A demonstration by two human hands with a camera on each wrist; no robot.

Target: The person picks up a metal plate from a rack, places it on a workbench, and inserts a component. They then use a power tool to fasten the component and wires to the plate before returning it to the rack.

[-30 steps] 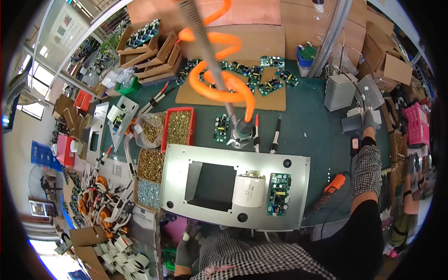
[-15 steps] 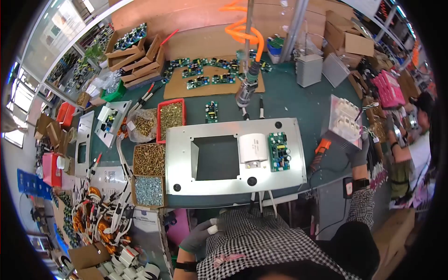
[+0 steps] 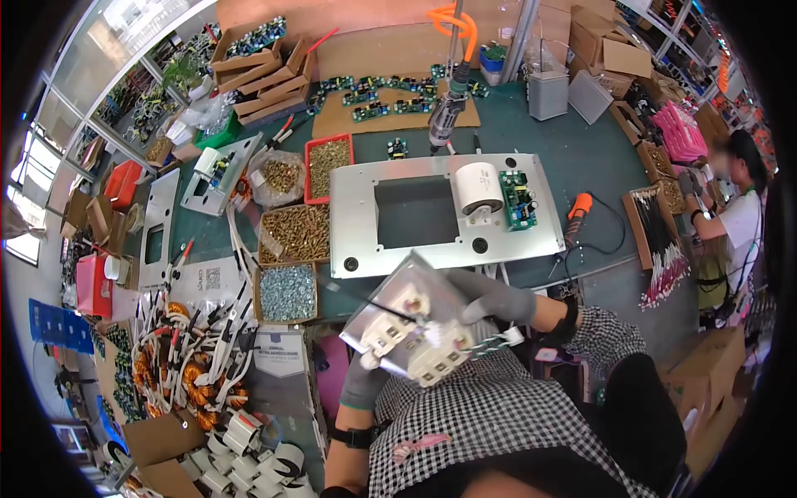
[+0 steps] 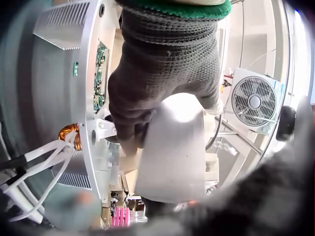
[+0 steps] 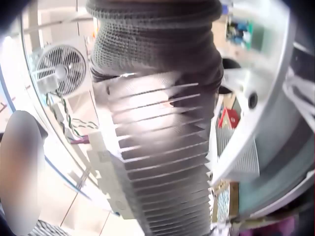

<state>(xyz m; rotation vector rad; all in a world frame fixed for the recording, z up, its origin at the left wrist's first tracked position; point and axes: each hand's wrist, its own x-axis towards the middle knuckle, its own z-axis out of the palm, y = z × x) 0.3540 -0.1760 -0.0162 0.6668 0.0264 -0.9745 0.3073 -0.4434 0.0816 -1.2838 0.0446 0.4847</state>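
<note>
A finned metal heat sink carrying white block modules (image 3: 444, 353) is held tilted over the lap, near the bench's front edge. My gloved right hand (image 3: 490, 297) grips its upper right side; my left hand (image 3: 364, 383) holds its lower left edge. In the left wrist view, the left hand (image 4: 165, 64) is bent over a smooth plate face of the heat sink (image 4: 172, 157). The right wrist view shows the right hand (image 5: 157, 46) against the fins of the heat sink (image 5: 167, 162), its fingertips mostly hidden. Behind lies a metal panel (image 3: 353, 199) bearing a white cylinder (image 3: 479, 187) and a green circuit board (image 3: 519, 203).
An electric driver (image 3: 446, 116) hangs behind the panel. Screw boxes (image 3: 286, 295) and a red tray (image 3: 330, 141) stand to its left. An orange-handled tool (image 3: 579, 207) lies at the right. Wired coils (image 3: 195, 373) crowd the left side. Another person (image 3: 739, 199) is at far right.
My right hand has brought the heat sink from the right side of the bench to in front of my body. The left hand has risen from beside my lap and taken hold of it.
</note>
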